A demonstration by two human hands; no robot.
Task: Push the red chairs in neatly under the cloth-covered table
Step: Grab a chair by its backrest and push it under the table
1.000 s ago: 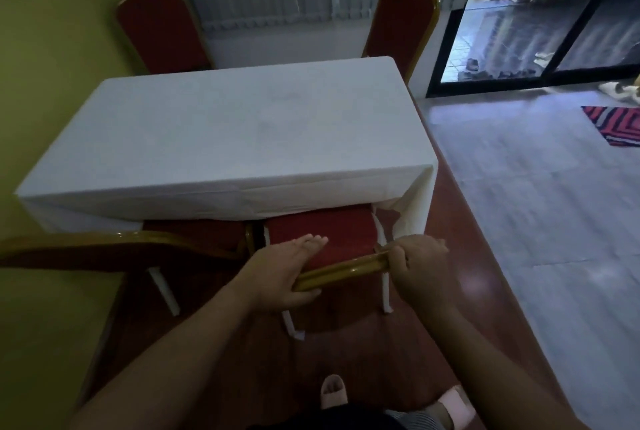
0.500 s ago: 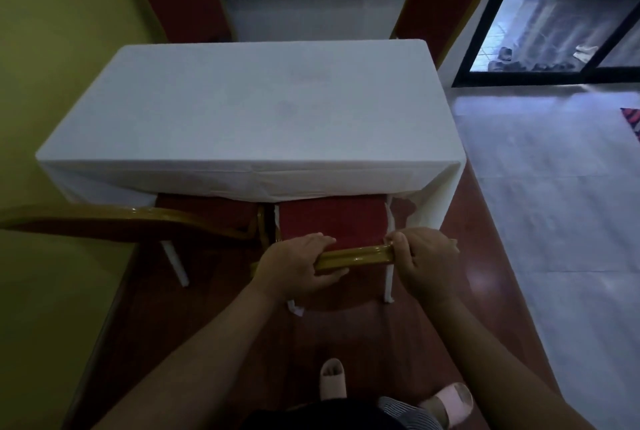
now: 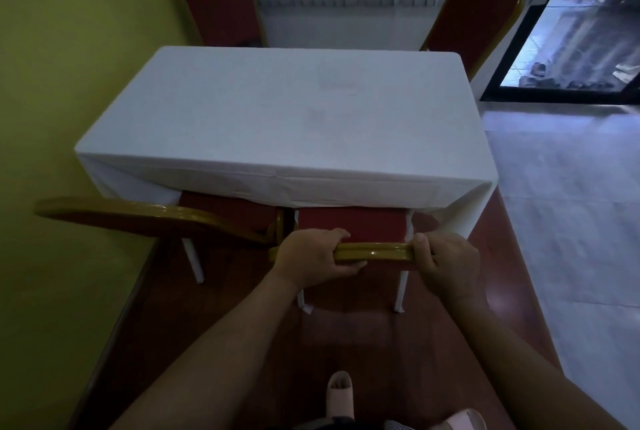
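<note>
A table under a white cloth [image 3: 284, 124] fills the middle of the view. On its near side stands a red chair with a gold frame [image 3: 351, 227], its seat partly under the cloth's hem. My left hand [image 3: 311, 256] and my right hand [image 3: 446, 261] both grip the gold top rail of this chair's back. Beside it to the left is a second red chair [image 3: 225, 213], seat also partly under the cloth, its gold back rail reaching left. Two more red chairs stand at the far side, one far left [image 3: 220, 0], one far right [image 3: 474, 7].
A yellow-green wall [image 3: 52, 83] runs close along the left. Red-brown floor [image 3: 346, 336] lies under me, grey tiles [image 3: 561, 204] to the right. A glass door [image 3: 571, 31] is at the far right. My feet in pale slippers [image 3: 341, 391] stand behind the chair.
The near right chair has slid forward, so more of its seat is under the cloth. My left hand went from resting flat on the back rail to gripping it. The view came closer.
</note>
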